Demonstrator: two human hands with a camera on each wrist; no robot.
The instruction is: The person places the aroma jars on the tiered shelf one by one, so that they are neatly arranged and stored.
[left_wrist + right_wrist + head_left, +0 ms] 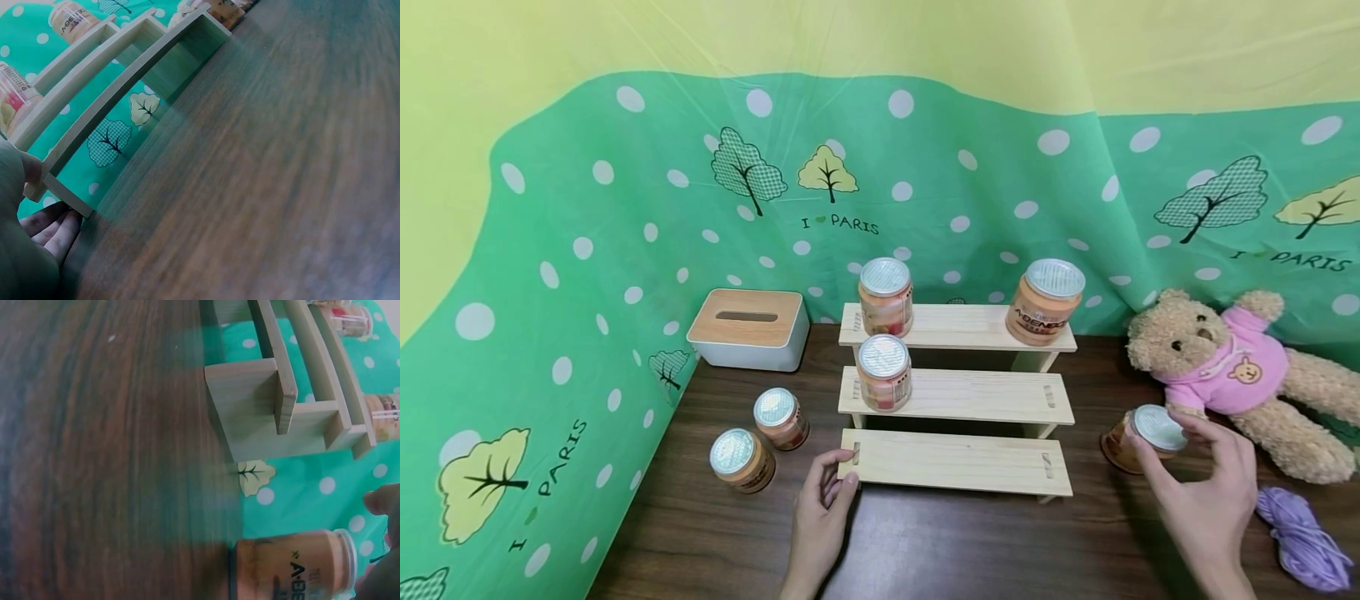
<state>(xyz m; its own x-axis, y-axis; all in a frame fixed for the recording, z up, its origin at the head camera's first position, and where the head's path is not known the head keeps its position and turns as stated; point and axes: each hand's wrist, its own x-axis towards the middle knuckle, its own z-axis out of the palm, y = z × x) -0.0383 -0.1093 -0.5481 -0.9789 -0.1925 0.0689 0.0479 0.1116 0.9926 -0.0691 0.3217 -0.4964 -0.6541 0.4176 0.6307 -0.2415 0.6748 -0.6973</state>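
My left hand (818,517) grips the left end of the lowest step of a three-tier wooden display rack (962,460). In the left wrist view its thumb lies at the step's end, with the other fingers (59,234) curled beneath. On the right, my right hand (1213,492) reaches over a jar (1122,450) with a silvery lid and amber contents, thumb and fingers spread about the lid. That jar (281,569) stands upright on the table in the right wrist view, where the thumb shows apart from it.
Jars stand on the top tier's left (886,304) and right (1041,312), and on the middle tier's left (884,379). Two more jars (782,425) (745,467) are left of the rack. A tissue box (745,329), teddy bear (1225,358) and purple yarn (1303,537) lie around.
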